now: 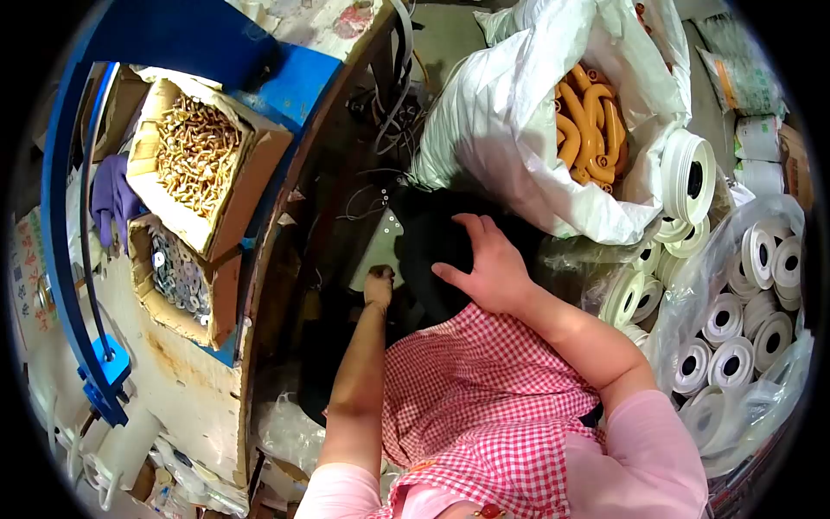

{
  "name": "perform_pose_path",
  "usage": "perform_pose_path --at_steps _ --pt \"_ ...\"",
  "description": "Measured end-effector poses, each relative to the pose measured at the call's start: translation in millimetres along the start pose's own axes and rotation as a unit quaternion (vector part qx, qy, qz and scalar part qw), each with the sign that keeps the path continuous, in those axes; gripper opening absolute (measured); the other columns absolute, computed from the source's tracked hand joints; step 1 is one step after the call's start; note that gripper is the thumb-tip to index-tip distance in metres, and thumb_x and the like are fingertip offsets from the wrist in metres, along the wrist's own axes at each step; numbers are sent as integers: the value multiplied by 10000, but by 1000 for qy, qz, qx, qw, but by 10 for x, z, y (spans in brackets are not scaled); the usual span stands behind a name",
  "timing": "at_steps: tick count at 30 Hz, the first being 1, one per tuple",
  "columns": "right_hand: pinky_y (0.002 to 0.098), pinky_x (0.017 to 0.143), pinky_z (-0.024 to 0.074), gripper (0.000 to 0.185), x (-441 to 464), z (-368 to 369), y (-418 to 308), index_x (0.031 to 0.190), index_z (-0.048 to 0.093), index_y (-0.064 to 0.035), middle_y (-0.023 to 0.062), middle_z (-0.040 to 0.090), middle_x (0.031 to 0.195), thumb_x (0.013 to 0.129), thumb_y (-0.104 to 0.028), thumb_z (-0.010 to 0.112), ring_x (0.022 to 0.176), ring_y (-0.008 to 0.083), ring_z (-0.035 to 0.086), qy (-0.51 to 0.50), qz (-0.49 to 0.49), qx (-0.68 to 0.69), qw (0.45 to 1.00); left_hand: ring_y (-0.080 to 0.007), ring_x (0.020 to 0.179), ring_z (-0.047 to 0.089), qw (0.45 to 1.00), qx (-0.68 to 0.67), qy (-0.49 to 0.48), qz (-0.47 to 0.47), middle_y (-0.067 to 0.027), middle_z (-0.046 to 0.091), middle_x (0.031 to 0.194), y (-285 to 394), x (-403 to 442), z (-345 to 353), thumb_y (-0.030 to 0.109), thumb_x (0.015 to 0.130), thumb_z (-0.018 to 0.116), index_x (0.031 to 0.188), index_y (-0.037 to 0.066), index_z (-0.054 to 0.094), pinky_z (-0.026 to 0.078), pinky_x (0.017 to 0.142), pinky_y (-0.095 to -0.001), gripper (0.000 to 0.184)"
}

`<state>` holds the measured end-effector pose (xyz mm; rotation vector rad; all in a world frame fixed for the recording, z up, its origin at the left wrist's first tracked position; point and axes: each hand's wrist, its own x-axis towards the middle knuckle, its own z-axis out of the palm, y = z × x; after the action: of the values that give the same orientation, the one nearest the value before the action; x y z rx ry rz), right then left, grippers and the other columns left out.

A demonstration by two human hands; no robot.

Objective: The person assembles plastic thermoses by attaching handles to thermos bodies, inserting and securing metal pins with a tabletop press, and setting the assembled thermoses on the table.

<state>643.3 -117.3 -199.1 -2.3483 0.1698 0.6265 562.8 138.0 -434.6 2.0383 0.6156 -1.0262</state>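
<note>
the person's right hand (491,270) lay on black fabric (432,218) above the checked apron (488,385), its grip spread, thumb held well apart from the fingers and nothing pinched that i could see. the left hand (378,286) was bunched beside a pale panel (373,249); from where i stood i couldn't tell whether its grip was pressed together or pinching something small. the black fabric lay between the left hand and the open white sack (484,121), and i judged it soft and light, with plenty of give, best gathered in a loose fold. the pale panel, low past the left hand, looked stiff and flat, perhaps slick, so an edge seemed the surest place to hold it. farther off, the orange curved pieces (596,121) heaped in the sack looked like hard, smooth plastic, light but slippery, easiest taken around the middle of the bend. to the left, on the tabletop (186,372), one cardboard box (246,177) held brassy screws (197,156), small and hard, made for fingertips.
</note>
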Motion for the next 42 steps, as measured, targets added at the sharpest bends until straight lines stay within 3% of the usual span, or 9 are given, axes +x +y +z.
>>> perform_pose_path --at_steps 3,5,7,10,17,19,29,37,42 --pt "468 962 490 763 139 -72 3 1353 452 -46 231 548 1188 829 -541 703 1127 407 573 -8 -8 2 1000 -406 1075 653 991 -104 46 70 -252 695 1096 -148 -91 315 323 931 569 1085 17 683 506 908 -432 361" --pt "467 965 489 756 154 -61 35 1347 454 -46 229 549 1186 836 -549 693 1125 407 576 -9 -25 -10 1000 -397 1108 644 998 -62 12 -10 -257 678 1164 -72 -501 516 356 925 591 1124 39 687 513 920 -423 387" --pt "461 975 485 765 144 -47 68 1359 453 -43 230 555 1203 848 -568 674 1125 406 585 -13 -14 10 1000 -391 1092 656 999 30 13 -27 -251 682 1160 -658 -579 1218 372 914 604 1133 61 701 520 922 -428 392" --pt "456 999 473 779 47 -28 108 1372 471 -30 252 561 1260 861 -590 651 1170 403 580 7 -15 13 1000 -390 1087 658 998 16 -67 -9 -249 684 1156 -441 -1010 1387 370 914 605 1132 56 700 520 916 -429 394" --pt "478 1007 456 708 -255 132 351 1374 487 32 283 610 1263 949 -530 567 1174 438 583 116 -104 -5 988 -388 1076 660 997 -48 -33 46 -245 688 1147 -21 -1309 939 367 913 606 1130 46 696 522 903 -431 397" --pt "484 1006 459 699 -305 100 296 1376 480 43 288 606 1272 960 -514 555 1180 448 579 115 -63 -34 991 -387 1073 661 996 -60 -18 55 -243 689 1145 -7 -1396 848 366 913 606 1130 44 695 522 899 -431 398" --pt "456 1090 408 746 -718 238 142 1459 394 66 298 520 1400 931 -398 646 1302 432 502 87 -192 -104 972 -384 1057 665 995 -66 15 69 -237 694 1132 -104 -1510 744 361 912 608 1128 29 690 525 879 -434 404" --pt "465 1078 402 750 -535 329 -170 1473 369 30 298 521 1375 877 -300 681 1273 456 498 11 -128 -150 980 -382 1044 668 995 -27 -72 65 -232 698 1121 119 -1079 346 357 911 609 1126 18 687 527 864 -436 408" --pt "461 1115 365 736 -204 45 -554 1509 330 23 296 453 1462 942 -329 641 1350 444 443 -43 -127 -149 980 -380 1036 670 991 -3 -115 70 -229 701 1115 315 -1081 43 354 910 610 1124 11 684 528 854 -438 411"
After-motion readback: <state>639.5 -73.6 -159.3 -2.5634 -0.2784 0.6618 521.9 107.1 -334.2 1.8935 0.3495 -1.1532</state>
